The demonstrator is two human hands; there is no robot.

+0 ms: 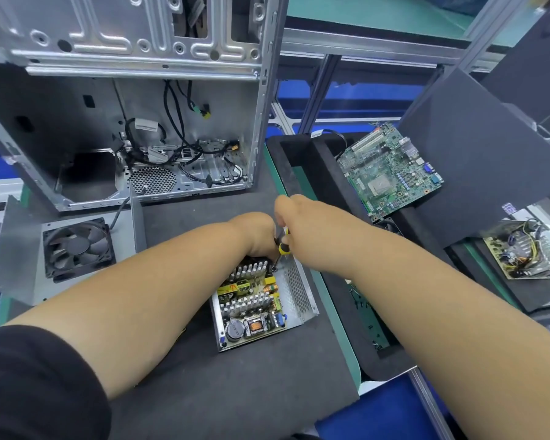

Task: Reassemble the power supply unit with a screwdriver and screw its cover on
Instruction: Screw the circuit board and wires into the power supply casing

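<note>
The open power supply unit [294,292] lies on the dark mat, its circuit board with heatsinks and coils exposed. My right hand [294,211] grips a yellow-and-black screwdriver [283,247] upright, its tip down at the far inner corner of the unit. My left hand [258,235] curls over the unit's far edge, next to the screwdriver shaft; what its fingers hold is hidden. The grey metal cover [16,249] with its black fan [78,247] lies apart to the left.
An open computer case [134,100] stands behind the mat. A black foam tray [331,185] at the right carries a green motherboard [389,169]. Another bare power board [526,257] lies far right under a dark panel [477,147].
</note>
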